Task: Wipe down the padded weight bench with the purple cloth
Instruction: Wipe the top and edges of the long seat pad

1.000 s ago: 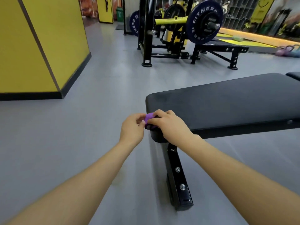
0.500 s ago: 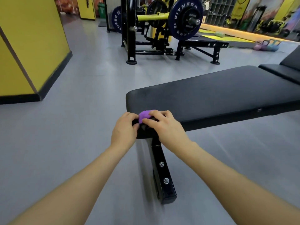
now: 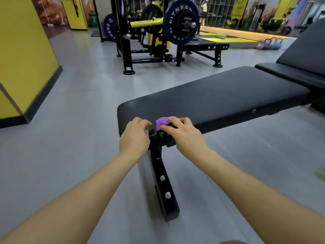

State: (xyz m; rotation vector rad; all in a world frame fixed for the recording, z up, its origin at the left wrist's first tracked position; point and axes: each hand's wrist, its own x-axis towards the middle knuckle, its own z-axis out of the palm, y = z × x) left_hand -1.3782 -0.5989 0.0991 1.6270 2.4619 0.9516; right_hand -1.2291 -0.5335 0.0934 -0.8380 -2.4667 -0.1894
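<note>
The black padded weight bench [image 3: 219,95] runs from the middle of the view toward the right, its near end just in front of me. A bunched purple cloth [image 3: 162,122] lies on the pad's near edge. My right hand [image 3: 182,133] holds the cloth with curled fingers, covering most of it. My left hand [image 3: 135,135] rests beside it on the pad's end with fingers curled over the edge, a small gap away from the cloth. The bench's black steel leg [image 3: 164,184] slants down to the floor between my forearms.
A second black padded bench [image 3: 299,67] adjoins at the right. A black rack with a loaded barbell plate [image 3: 181,22] stands behind. A yellow pillar [image 3: 22,50] is at the left. Coloured kettlebells [image 3: 269,44] sit far right on the grey floor.
My hands have separated: the left one has let go of the cloth and sits on the pad end, while the right one keeps the cloth. The view has shifted, showing more of the bench.
</note>
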